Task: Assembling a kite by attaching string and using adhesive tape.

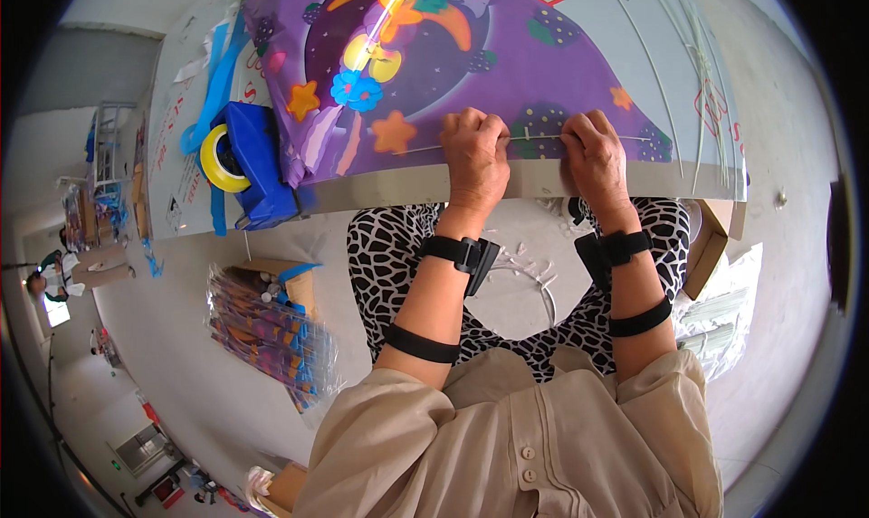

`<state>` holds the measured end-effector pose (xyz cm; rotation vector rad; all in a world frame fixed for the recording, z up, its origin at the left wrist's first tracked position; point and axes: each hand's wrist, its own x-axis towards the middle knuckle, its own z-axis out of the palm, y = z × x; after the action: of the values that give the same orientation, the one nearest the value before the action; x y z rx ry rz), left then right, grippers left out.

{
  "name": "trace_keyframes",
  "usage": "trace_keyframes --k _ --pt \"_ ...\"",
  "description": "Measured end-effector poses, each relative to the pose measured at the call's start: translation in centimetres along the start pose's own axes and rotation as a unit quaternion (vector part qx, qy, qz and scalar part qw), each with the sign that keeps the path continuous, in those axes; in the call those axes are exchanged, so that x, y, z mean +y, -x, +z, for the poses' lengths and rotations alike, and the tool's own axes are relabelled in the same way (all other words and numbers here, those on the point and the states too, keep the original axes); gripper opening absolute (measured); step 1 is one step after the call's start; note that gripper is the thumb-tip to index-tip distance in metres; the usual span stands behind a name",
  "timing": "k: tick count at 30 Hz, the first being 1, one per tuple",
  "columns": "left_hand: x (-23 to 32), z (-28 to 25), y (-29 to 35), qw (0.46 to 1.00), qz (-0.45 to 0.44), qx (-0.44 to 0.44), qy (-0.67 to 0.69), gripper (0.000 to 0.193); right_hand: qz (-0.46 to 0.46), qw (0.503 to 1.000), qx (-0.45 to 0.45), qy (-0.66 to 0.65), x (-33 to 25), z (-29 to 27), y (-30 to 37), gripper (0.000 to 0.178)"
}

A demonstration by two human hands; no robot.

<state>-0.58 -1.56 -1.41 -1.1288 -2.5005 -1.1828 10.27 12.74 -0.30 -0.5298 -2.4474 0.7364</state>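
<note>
A glossy purple printed sheet (534,75) with stars, a moon and flowers lies on the table, its lower edge toward me. A thin white rod (543,137) runs along that edge, with a small pale piece on it between my hands. My left hand (475,159) is closed, fingers pinched at the rod and the sheet's edge. A short way to its right, my right hand (595,161) is likewise closed, pinching the rod near the sheet's right corner. The fingertips of both are partly hidden by the knuckles.
A blue tape dispenser (262,161) with a yellow tape roll (217,159) stands at the table's left edge. Several loose thin rods (697,75) lie at right. Below left is a box with plastic-wrapped packs (272,337); another carton (715,247) sits below right. A person (63,274) stands far left.
</note>
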Motion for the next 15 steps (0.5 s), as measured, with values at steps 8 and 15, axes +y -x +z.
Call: trace_keyframes --k 8,15 --pt "-0.2 -0.4 -0.1 0.999 0.036 -0.008 -0.008 0.014 0.008 1.0 -0.01 0.009 0.6 0.6 0.4 0.004" --pt "2.0 0.0 -0.5 0.998 0.01 -0.049 -0.036 0.02 -0.009 1.0 0.016 0.02 1.0 0.3 0.5 0.007"
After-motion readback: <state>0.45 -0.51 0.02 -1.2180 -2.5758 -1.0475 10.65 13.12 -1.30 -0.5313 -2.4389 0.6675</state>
